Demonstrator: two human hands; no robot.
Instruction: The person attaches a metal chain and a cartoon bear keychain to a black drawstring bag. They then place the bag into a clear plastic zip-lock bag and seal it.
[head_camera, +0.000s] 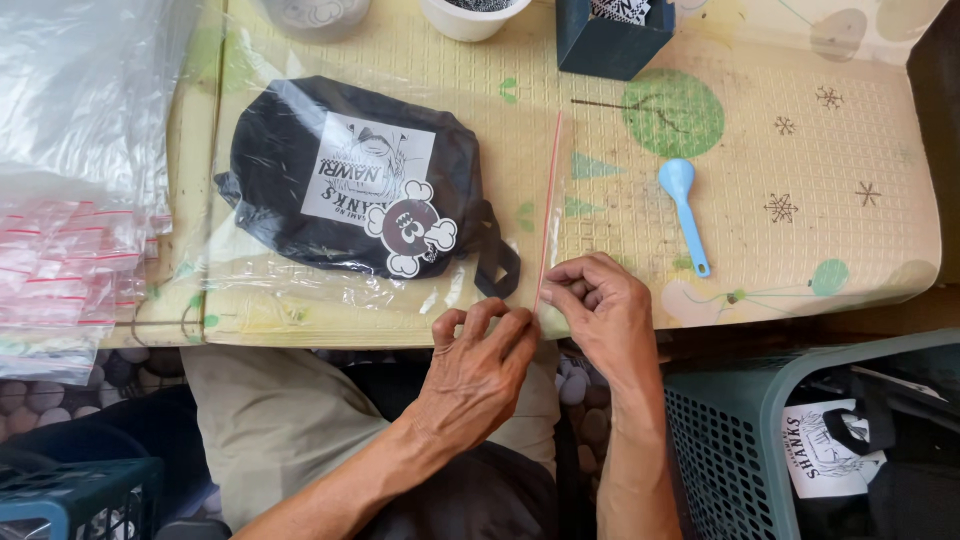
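Right at the near edge of the worktop, both hands are pinching the bottom corner of a clear zip bag, where its pink seal strip ends. Left hand has its fingers curled shut on the plastic just left of the strip; right hand is closed on the strip's end with thumb and fingers pressed together, so the seal sits between the two hands. Most of the bag stretches away up and to the left of the fingers, lying flat, with a black pouch inside it that has a white printed label and a cartoon skull patch. Its black strap reaches down close to the left fingers. Off to the right lies a small blue spoon, apart from the bag. More zip bags are stacked at far left, and a green basket sits low on the right
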